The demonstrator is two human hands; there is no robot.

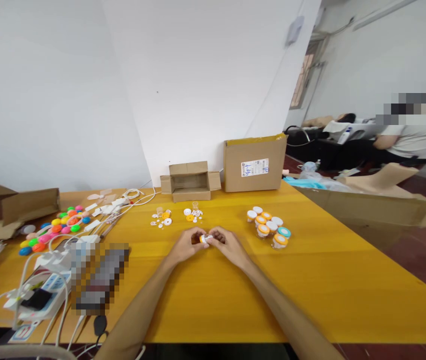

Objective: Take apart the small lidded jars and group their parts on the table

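Above the middle of the table, my left hand [190, 245] and my right hand [226, 243] meet with fingers curled round a small white-and-orange plastic lid [206, 239]. Fingers cover much of it, so its underside is hidden. Beyond my hands lie two loose groups of small parts, with white discs [167, 221], orange rings [189, 218] and clear cups [195, 205] among them. To the right of my right hand stand several small clear cups with orange, white and teal lids [280, 240].
A small open carton [190, 187] and a larger closed cardboard box [256, 167] stand against the wall. Colourful balls [60, 225], a power strip [47, 295], cables and a blurred-out dark device [103, 280] occupy the left. A seated person [411, 135] is at far right.
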